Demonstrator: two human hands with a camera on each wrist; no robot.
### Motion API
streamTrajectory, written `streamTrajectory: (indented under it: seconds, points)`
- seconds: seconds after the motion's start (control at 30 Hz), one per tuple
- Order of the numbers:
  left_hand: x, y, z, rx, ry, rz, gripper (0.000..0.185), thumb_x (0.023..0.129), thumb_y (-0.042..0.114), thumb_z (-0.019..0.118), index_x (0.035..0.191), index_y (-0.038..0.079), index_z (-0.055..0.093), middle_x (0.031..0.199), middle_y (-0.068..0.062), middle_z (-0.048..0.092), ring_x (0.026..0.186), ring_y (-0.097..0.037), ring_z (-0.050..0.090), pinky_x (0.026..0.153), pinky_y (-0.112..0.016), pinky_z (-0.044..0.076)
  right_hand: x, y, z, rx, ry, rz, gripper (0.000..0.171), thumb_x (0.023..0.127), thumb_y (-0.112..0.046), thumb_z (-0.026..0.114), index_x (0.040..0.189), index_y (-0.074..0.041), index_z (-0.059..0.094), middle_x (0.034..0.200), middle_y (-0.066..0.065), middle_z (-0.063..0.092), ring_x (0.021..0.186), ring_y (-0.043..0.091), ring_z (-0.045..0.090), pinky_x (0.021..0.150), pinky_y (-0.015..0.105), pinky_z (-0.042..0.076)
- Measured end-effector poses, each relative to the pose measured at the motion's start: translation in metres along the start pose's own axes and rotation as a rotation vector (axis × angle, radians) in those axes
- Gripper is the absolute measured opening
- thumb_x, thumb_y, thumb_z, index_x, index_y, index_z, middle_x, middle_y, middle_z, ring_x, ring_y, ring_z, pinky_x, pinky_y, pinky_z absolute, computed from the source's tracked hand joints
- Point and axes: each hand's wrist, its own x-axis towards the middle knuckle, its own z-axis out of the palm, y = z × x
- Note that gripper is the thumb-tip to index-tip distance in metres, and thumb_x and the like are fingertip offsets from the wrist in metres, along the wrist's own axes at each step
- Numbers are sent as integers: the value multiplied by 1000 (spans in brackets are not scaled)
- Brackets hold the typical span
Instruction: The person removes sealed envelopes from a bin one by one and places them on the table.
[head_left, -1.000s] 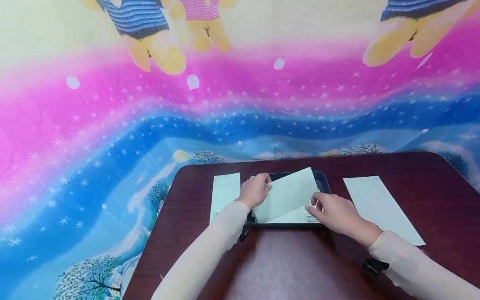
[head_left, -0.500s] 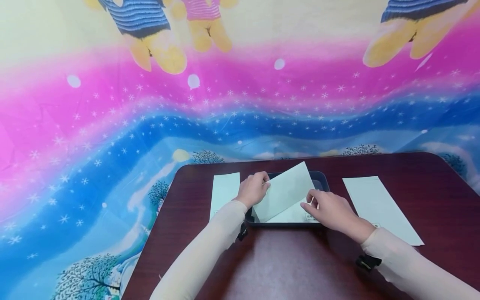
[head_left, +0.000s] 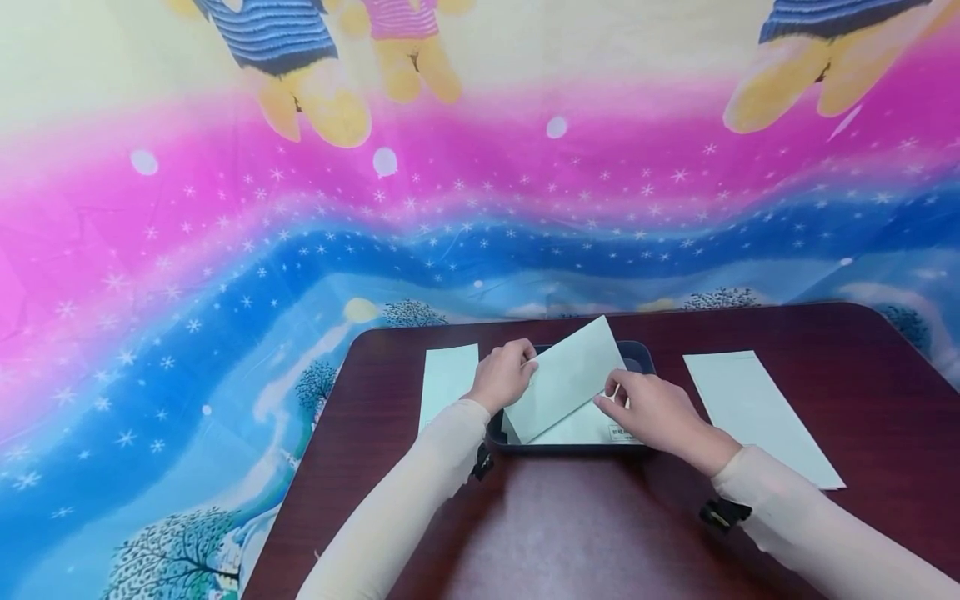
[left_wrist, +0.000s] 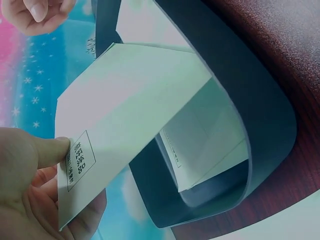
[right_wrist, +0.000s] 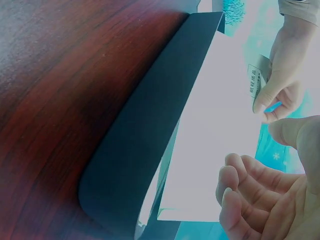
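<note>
One envelope [head_left: 564,377] is pinched at its corner by the left hand [head_left: 504,377] and lifted tilted above the tray [head_left: 637,354], the right hand [head_left: 651,410] loosely curled beside it, more envelopes left below.

The surface [head_left: 570,533] is a dark reddish-brown wood grain with a dull sheen. On it sits a dark slate-grey tray [head_left: 643,354], plain and unpatterned. The lifted envelope [head_left: 564,382] is pale, almost white with a faint green tint; the left wrist view shows a small black-outlined box of black printed characters near one corner. More pale envelopes lie in the tray [head_left: 581,432], one to the left [head_left: 447,379] and one to the right [head_left: 753,412]. The sleeves [head_left: 420,508] are pale peach. Behind hangs a backdrop cloth [head_left: 225,250] — cream at the top, then wavy bands of hot pink, deep blue and light blue, dotted with white stars and snowflakes — with yellow cartoon bears in blue-striped and pink-striped shirts, and dark trees below.
</note>
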Motion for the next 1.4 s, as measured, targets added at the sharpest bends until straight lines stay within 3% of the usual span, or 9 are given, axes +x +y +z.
streamTrajectory:
  seconds: [0.57,1.4]
  points:
    - [-3,-10,-7,-83,24,-49,13,105,27,55,107,17,63,98,1,70,76,-12,61,69,-31,47,8,-17,7,34,20,-40,21,97,-37,64,96,-16,67,76,-5,65,58,7,51,52,30,41]
    - [-13,-30,-16,-219,55,-103,14,106,28,53,109,17,60,110,-5,72,94,-21,67,81,-40,50,9,-22,8,37,23,-50,21,97,-38,64,95,-18,66,78,-6,66,61,6,53,54,30,42]
